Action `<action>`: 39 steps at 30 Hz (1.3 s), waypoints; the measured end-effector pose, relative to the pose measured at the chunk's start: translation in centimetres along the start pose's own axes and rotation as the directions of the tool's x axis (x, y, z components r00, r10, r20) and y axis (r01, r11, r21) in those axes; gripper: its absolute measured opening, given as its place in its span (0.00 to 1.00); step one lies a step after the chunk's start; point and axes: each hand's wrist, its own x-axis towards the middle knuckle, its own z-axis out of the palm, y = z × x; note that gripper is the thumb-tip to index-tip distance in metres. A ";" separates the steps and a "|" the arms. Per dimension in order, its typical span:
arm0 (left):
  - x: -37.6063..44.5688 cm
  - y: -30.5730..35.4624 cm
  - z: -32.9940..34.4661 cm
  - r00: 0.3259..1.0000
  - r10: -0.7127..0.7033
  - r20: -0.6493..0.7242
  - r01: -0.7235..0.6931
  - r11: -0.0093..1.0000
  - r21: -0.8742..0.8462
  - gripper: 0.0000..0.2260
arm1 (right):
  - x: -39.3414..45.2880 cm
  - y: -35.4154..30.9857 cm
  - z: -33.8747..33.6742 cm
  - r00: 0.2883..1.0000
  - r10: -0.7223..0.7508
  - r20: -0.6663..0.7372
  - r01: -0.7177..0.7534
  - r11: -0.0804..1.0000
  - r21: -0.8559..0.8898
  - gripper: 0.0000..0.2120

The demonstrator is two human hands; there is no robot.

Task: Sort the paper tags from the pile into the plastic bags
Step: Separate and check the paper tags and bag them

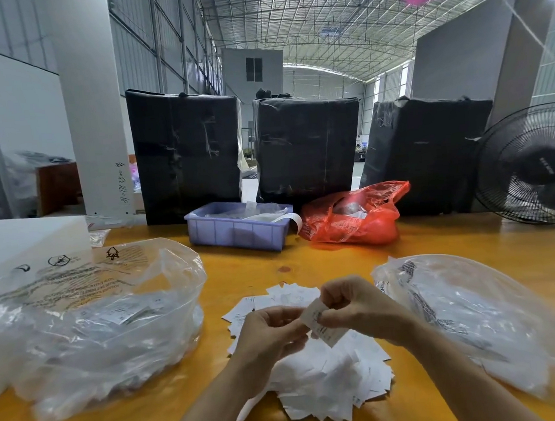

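Leftmost on the yellow counter (438, 247) lies the crumpled clear plastic bag (96, 324). Next, the left hand (269, 334) and right hand (356, 307) both pinch one small white paper tag (321, 326), its long axis tilted, above the loose white tag pile (333, 382). Rightmost sits the second clear plastic bag (471, 321), nearer the right hand's grip.

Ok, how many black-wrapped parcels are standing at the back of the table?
3: the left parcel behind the purple tray, the middle parcel behind the red bag, the right parcel beside the fan. More could be hidden behind them.
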 end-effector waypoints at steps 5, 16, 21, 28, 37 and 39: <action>0.4 -0.2 -0.1 0.985 0.004 -0.172 -0.024 0.994 -0.111 0.02 | 0.6 0.2 -0.2 0.941 0.044 -0.337 0.032 0.976 0.217 0.11; 0.1 0.0 0.7 0.983 -0.022 -0.181 -0.032 0.957 -0.289 0.13 | 1.1 -0.2 1.4 0.877 0.233 -0.421 0.001 0.874 0.486 0.05; 0.2 0.1 0.7 0.980 -0.031 -0.197 -0.038 0.939 -0.341 0.13 | 0.9 -0.4 2.1 0.886 0.206 -0.416 -0.018 0.911 0.411 0.05; 0.3 0.2 0.6 0.976 -0.050 -0.213 -0.036 0.923 -0.384 0.03 | 0.9 -0.6 2.6 0.895 0.217 -0.391 -0.037 0.907 0.420 0.05; 0.3 0.2 0.6 0.972 -0.050 -0.229 -0.042 0.925 -0.379 0.03 | 1.0 -0.5 2.6 0.879 0.220 -0.422 -0.019 0.903 0.430 0.05; 0.3 0.1 0.6 0.973 -0.047 -0.226 -0.041 0.927 -0.372 0.03 | 1.0 -0.6 2.8 0.882 0.207 -0.424 -0.018 0.913 0.408 0.05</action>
